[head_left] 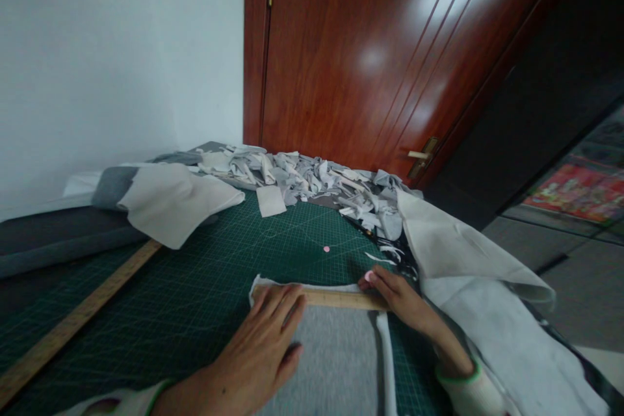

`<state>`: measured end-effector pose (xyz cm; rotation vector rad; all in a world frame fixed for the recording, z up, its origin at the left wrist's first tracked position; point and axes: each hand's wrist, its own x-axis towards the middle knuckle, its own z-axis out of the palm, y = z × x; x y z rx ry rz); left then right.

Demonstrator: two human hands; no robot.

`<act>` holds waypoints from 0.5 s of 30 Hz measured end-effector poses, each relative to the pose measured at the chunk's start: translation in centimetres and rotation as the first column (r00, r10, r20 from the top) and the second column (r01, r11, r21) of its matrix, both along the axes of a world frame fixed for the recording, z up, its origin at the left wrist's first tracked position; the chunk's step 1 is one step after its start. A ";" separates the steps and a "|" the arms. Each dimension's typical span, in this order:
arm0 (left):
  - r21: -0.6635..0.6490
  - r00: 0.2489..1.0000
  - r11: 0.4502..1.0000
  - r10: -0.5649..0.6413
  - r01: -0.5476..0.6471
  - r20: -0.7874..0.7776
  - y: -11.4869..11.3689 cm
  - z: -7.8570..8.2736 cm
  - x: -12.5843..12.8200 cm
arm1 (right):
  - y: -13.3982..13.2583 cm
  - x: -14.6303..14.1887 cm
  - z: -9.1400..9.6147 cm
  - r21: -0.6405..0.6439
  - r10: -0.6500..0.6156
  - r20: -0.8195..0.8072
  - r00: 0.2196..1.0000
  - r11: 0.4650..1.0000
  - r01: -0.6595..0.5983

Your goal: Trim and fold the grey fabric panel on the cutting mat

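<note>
My left hand [258, 354] lies flat and open, fingers spread, its fingertips pressing on a short, narrow wooden ruler [341, 299] and its palm over a soft grey fabric panel [326, 364]. My right hand [404, 302] is at the ruler's other end, fingers curled in. I can't tell whether it is gripping the ruler or only pressing on it, and a small pink fingertip-sized bit at its fingers [369, 276] is too small to make out. The ruler lies crosswise along the top of the grey panel, and a white fabric border [385, 364] runs along the panel's edge. A pale cuff with green trim [468, 393] circles my right wrist.

The panel sits on a dark green gridded cutting mat [205, 318], with a small round pink dot [326, 249] on the mat beyond it. A long wooden ruler [78, 318] lies along the mat's left side. A large off-white fabric sheet [468, 253] drapes over the right side, and another [175, 205] lies at the far left corner. A small pale rectangular swatch [270, 200] sits near a heaped pile of grey and white fabric scraps [302, 179] along the mat's far edge. Behind them are a white wall [107, 58] and a reddish-brown wooden door [351, 58] with a brass lever handle [419, 156].
</note>
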<state>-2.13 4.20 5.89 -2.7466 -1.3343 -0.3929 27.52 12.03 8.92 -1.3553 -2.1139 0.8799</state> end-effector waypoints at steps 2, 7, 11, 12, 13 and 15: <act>-0.030 0.999 0.999 -0.030 0.030 0.013 0.2 0.4 0.3 | -0.1 -0.1 -0.2 0.014 0.004 0.001 1.000 1.000 -0.004; -0.087 0.994 0.993 -0.074 0.080 0.077 0.1 1.1 0.7 | -0.4 -0.1 -0.4 0.040 0.004 0.029 1.000 0.999 -0.005; -0.097 0.986 0.985 -0.133 0.144 0.105 -0.5 1.2 0.5 | -0.7 0.0 -0.5 0.065 -0.006 0.062 0.998 0.998 0.002; -0.109 0.985 0.982 -0.145 0.156 0.098 -0.6 1.2 0.4 | -0.8 0.1 -0.5 0.070 -0.006 0.061 0.998 0.998 0.002; -0.119 0.984 0.979 -0.154 0.164 0.092 -0.6 1.3 0.4 | -0.8 0.1 -0.5 0.072 -0.006 0.058 0.998 0.997 0.002; -0.131 0.984 0.977 -0.155 0.166 0.089 -0.7 1.5 0.4 | -0.8 0.1 -0.5 0.075 -0.009 0.051 0.999 0.997 0.005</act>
